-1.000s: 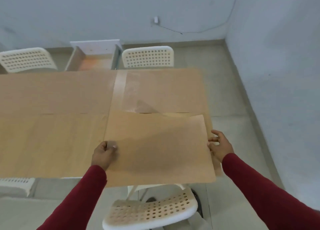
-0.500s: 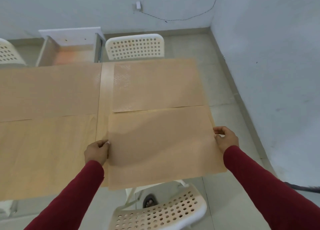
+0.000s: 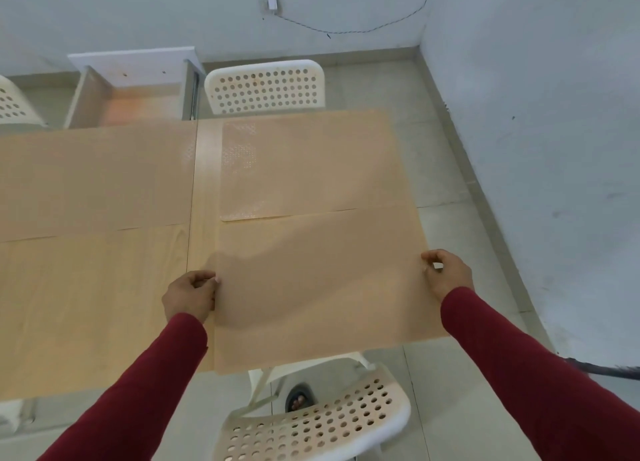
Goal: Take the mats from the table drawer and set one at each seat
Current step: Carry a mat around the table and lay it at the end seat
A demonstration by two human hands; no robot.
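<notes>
A tan mat [image 3: 322, 280] lies on the near right part of the wooden table [image 3: 204, 190], its front edge hanging over the table edge above a white chair [image 3: 311, 429]. My left hand [image 3: 190, 294] pinches the mat's left edge. My right hand [image 3: 446, 273] pinches its right edge. Another mat [image 3: 311, 162] lies flat at the far right seat, in front of a white chair [image 3: 266, 86]. More mats [image 3: 93, 173] cover the left side of the table. The open drawer [image 3: 135, 93] sticks out at the far side.
A third white chair [image 3: 14, 103] stands at the far left. The wall [image 3: 536, 114] runs close along the right of the table. A foot [image 3: 299, 400] shows on the floor under the near chair. A dark cable [image 3: 606, 370] lies at the right.
The mat, held tilted above the table a second ago, has come down flat and slid right, lining up with the far mat. Both hands kept hold of its side edges.
</notes>
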